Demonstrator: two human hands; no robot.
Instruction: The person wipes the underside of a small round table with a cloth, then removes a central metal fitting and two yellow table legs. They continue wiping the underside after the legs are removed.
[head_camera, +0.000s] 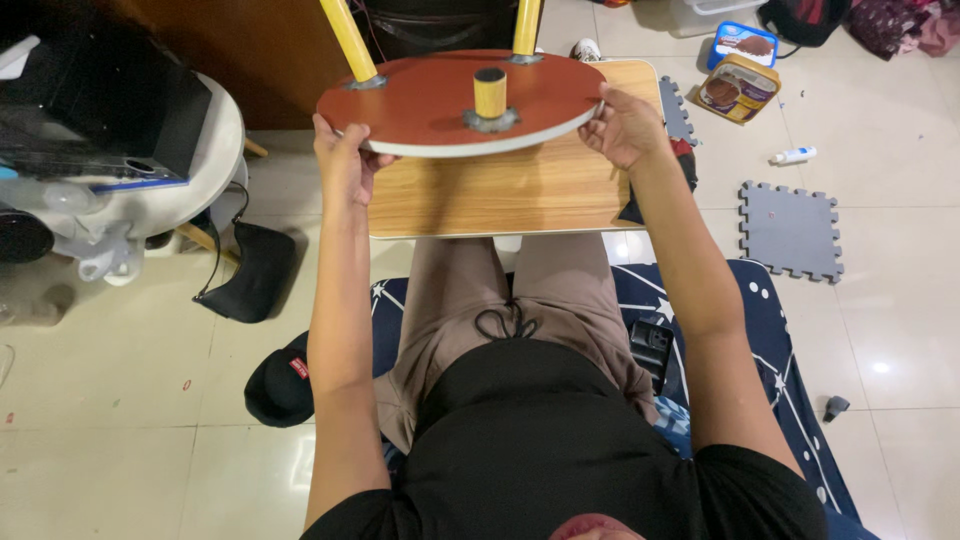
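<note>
Round stool seat (440, 100), upper centre, upside down, over wooden surface (500, 195) | left hand (340, 160) clasps left rim, right hand (622, 125) clasps right rim | two yellow legs (348, 40) standing in their sockets, centre one a short stub (489, 92) | assembly judged partway, legs left to fit.

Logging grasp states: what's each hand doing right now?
Left hand: closed on the left edge of the round red board.
Right hand: closed on the board's right edge.
</note>
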